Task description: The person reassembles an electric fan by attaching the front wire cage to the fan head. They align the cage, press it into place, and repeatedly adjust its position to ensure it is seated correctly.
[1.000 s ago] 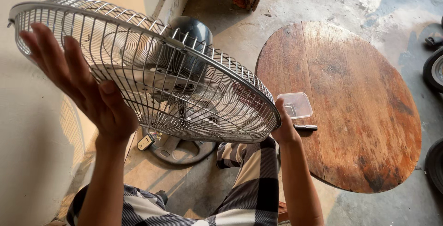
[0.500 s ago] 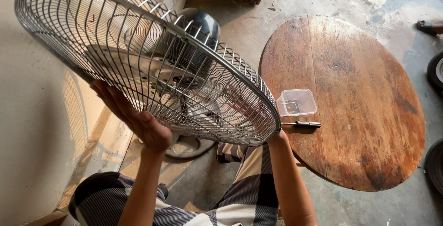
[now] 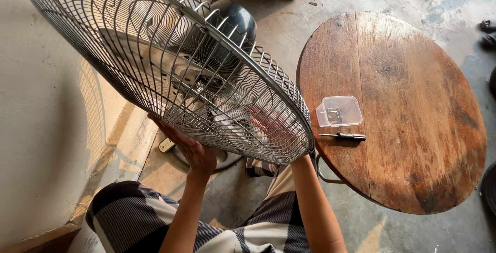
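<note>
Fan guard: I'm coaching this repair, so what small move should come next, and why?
Probably steady the fan guard with both hands before shifting it further. It is tilted steeply; the left hand props its lower rim from beneath, and the right hand shows only dimly through the wires. The screwdriver lies on the round table, untouched.

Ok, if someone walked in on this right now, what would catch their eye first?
The big wire fan guard, tilted across the upper left, with the dark motor housing behind it. The left hand supports its lower edge, and the right hand shows through the wires near the rim. To the right stands a round wooden table bearing a small clear plastic box and a screwdriver.
</note>
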